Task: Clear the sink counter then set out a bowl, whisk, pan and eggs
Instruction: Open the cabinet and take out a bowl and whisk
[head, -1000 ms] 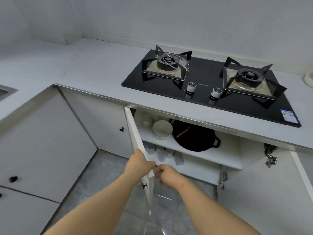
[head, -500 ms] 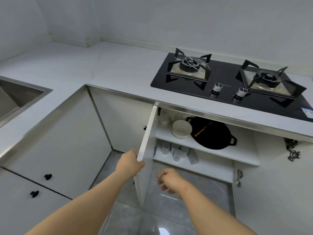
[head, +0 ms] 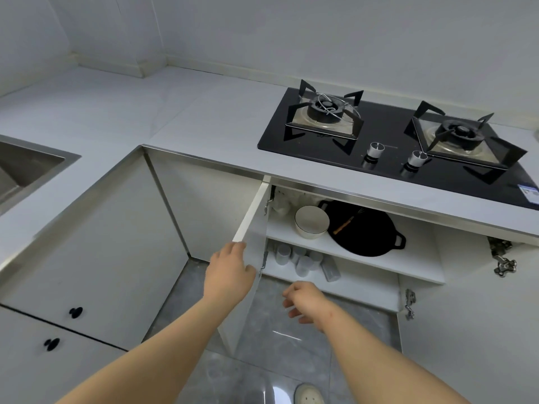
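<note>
The cabinet under the stove stands open. On its upper shelf a white bowl (head: 311, 221) sits next to a black pan (head: 367, 234), and a whisk with a wooden handle (head: 347, 222) lies in the pan. My left hand (head: 230, 272) grips the edge of the left cabinet door (head: 250, 217). My right hand (head: 304, 298) hovers in front of the lower shelf with loosely curled fingers and holds nothing. No eggs are in view.
Several white cups (head: 300, 259) stand on the lower shelf. A black gas stove (head: 388, 147) with two burners sits on the white counter (head: 180, 118). A steel sink (head: 26, 170) lies at the far left. The right cabinet door (head: 466, 330) is open too.
The left door has swung wide open under my left hand. My right hand let go of the door and moved right, in front of the lower shelf. The view shifted left.
</note>
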### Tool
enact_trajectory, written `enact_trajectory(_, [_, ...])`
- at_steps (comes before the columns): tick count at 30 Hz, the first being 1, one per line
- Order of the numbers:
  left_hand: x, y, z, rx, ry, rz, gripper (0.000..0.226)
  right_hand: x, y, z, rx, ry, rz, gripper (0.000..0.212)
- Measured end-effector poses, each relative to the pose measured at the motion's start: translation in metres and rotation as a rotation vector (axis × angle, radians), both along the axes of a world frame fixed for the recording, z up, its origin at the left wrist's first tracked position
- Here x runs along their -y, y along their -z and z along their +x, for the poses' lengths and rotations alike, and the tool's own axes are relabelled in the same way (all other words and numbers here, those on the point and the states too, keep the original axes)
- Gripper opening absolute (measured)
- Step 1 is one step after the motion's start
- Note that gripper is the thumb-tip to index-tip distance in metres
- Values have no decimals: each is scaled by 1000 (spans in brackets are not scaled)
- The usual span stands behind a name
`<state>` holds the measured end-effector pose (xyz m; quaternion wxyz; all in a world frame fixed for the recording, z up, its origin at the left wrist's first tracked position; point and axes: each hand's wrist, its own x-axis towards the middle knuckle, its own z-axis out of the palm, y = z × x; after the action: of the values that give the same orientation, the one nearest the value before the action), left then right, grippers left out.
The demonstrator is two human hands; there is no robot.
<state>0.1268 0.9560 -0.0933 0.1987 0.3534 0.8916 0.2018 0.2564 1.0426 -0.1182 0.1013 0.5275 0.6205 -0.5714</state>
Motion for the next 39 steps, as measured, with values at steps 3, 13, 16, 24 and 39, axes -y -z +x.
enact_trajectory(3, [-29,-5,10,11,99,56,42,-21,4,7,12,31,9,15])
enact_trajectory(13, [-145,41,31,591,-271,72,20,-146,42,44,72,29,84,16])
enact_trajectory(16, [-184,69,32,679,-422,76,19,-195,68,53,106,23,127,20])
enact_trajectory(24, [-248,135,30,848,-622,84,7,-271,136,42,136,175,60,24])
enact_trajectory(39, [-332,272,3,955,-699,307,57,-391,297,-20,55,194,316,51])
